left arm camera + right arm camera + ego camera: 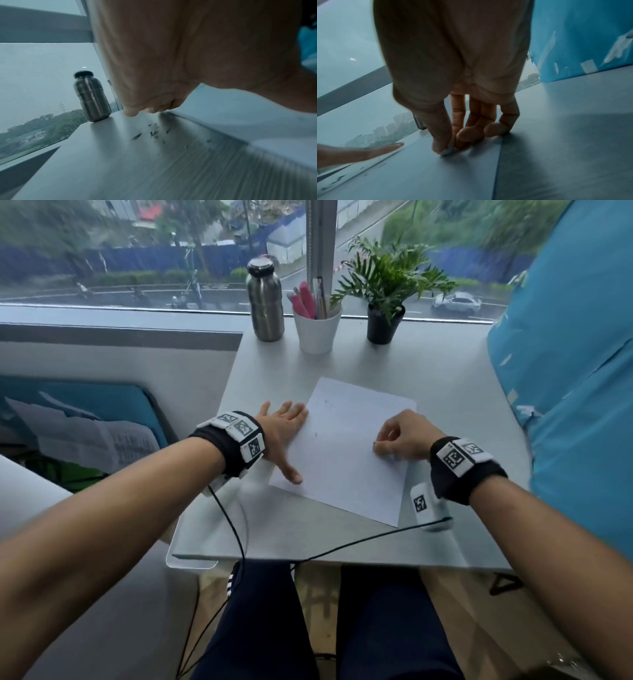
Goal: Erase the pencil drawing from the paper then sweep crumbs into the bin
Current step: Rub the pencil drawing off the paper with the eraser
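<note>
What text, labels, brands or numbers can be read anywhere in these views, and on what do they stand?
No readable text.
Wristband tags: black-and-white code squares, no letters.
Printed sheets left of the table: print too blurred to read.
Paper: only faint pencil specks, no words.
Steel bottle: no label visible.

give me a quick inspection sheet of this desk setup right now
surface: pale grey table, dark eraser crumbs lying left of the sheet
job's things: white paper sheet with faint pencil marks; small grey eraser; bin not seen
clutter: steel bottle, white cup of pens, potted fern at the far edge
grippers: left hand flat on the paper's edge; right hand pinching the eraser against the paper
cables: black wires from both wristbands over the near edge
surroundings: window, blue fabric on the right
</note>
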Motion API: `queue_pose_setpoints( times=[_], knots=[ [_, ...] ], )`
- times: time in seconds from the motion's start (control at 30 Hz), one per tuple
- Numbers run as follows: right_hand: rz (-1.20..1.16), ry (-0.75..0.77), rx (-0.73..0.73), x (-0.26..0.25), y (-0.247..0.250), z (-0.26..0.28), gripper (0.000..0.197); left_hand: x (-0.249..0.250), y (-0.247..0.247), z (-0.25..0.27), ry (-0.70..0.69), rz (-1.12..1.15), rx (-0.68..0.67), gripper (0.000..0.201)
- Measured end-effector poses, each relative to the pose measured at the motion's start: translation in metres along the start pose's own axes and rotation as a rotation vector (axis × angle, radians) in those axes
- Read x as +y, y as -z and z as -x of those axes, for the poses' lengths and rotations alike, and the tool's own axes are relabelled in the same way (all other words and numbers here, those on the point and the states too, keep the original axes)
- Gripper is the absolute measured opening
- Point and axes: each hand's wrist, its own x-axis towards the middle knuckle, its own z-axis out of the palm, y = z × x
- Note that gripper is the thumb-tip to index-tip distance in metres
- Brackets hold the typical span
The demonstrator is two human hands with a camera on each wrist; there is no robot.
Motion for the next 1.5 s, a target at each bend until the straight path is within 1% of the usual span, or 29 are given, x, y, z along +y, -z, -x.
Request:
queue_pose_setpoints(
  times=[0.07,0.1,0.17,0.23,0.3,0.33,0.4,0.43,0.5,0.57,0.6,0.63,0.67,0.73,0.83,0.9,1.0,1.07,1.2,1.27,1.33,1.37,1.4,1.43,1.5],
  knots=[
    [-0.001,0.007,0.003,-0.002,0.000,0.000,0.010,0.004,0.002,0.009,0.000,0.005,0.067,0.146],
    [0.005,0.009,0.002,-0.003,0.001,0.000,0.010,0.011,0.001,0.012,-0.042,-0.001,0.106,0.140],
    [0.013,0.003,-0.006,-0.004,0.001,-0.002,0.009,0.038,-0.009,0.016,-0.173,-0.035,0.161,0.127],
    [0.021,-0.007,-0.017,-0.006,0.002,-0.001,0.008,0.073,-0.023,0.016,-0.281,-0.040,0.130,0.115],
    [0.040,-0.005,-0.026,-0.009,0.005,0.000,0.009,0.096,-0.038,0.013,-0.297,-0.003,0.068,0.107],
    [0.038,-0.009,-0.027,-0.010,0.006,0.001,0.009,0.098,-0.042,0.011,-0.290,0.018,0.060,0.103],
    [0.028,-0.023,-0.039,-0.013,0.006,0.003,0.008,0.084,-0.045,0.008,-0.249,0.065,0.094,0.097],
    [0.022,-0.028,-0.045,-0.014,0.006,0.003,0.007,0.072,-0.044,0.007,-0.195,0.093,0.109,0.095],
    [0.029,-0.035,-0.051,-0.015,0.006,0.004,0.006,0.042,-0.041,0.006,-0.022,0.128,0.118,0.097],
    [0.052,-0.044,-0.036,-0.017,0.005,0.003,0.006,0.019,-0.037,0.006,0.160,0.105,0.105,0.103],
    [0.057,-0.047,-0.031,-0.017,0.005,0.002,0.006,0.015,-0.034,0.006,0.209,0.089,0.103,0.106],
    [0.060,-0.049,-0.028,-0.018,0.004,0.001,0.007,0.017,-0.030,0.005,0.214,0.082,0.110,0.107],
    [0.060,-0.051,-0.030,-0.018,0.004,0.000,0.007,0.024,-0.025,0.002,0.178,0.080,0.125,0.106],
    [0.059,-0.051,-0.037,-0.017,0.005,-0.001,0.007,0.046,-0.012,-0.010,0.056,0.071,0.144,0.100],
    [0.075,-0.033,-0.027,-0.016,0.005,-0.003,0.008,0.075,0.007,-0.038,-0.088,0.041,0.142,0.086],
    [0.075,-0.028,-0.026,-0.013,0.005,-0.005,0.009,0.085,0.015,-0.056,-0.143,0.047,0.132,0.076],
    [0.058,-0.043,-0.032,-0.009,0.004,-0.009,0.010,0.085,0.014,-0.069,-0.172,0.069,0.078,0.067],
    [0.047,-0.038,-0.038,-0.008,0.004,-0.011,0.009,0.072,0.007,-0.069,-0.131,0.113,0.081,0.070],
    [0.054,-0.021,-0.055,-0.007,0.004,-0.012,0.008,0.028,-0.005,-0.058,0.099,0.194,0.134,0.081],
    [0.064,-0.021,-0.045,-0.007,0.003,-0.011,0.008,0.014,-0.007,-0.053,0.233,0.151,0.119,0.087],
    [0.071,-0.022,-0.038,-0.007,0.002,-0.011,0.008,0.014,-0.003,-0.050,0.341,0.080,0.128,0.093],
    [0.072,-0.022,-0.038,-0.007,0.002,-0.012,0.008,0.020,0.000,-0.050,0.339,0.062,0.152,0.093],
    [0.075,-0.023,-0.039,-0.008,0.002,-0.012,0.008,0.029,0.005,-0.052,0.284,0.057,0.180,0.091],
    [0.078,-0.023,-0.038,-0.009,0.002,-0.013,0.008,0.040,0.009,-0.056,0.184,0.053,0.198,0.086],
    [0.084,-0.022,-0.029,-0.009,0.002,-0.013,0.009,0.069,0.018,-0.067,-0.040,0.044,0.184,0.075]
  ],
)
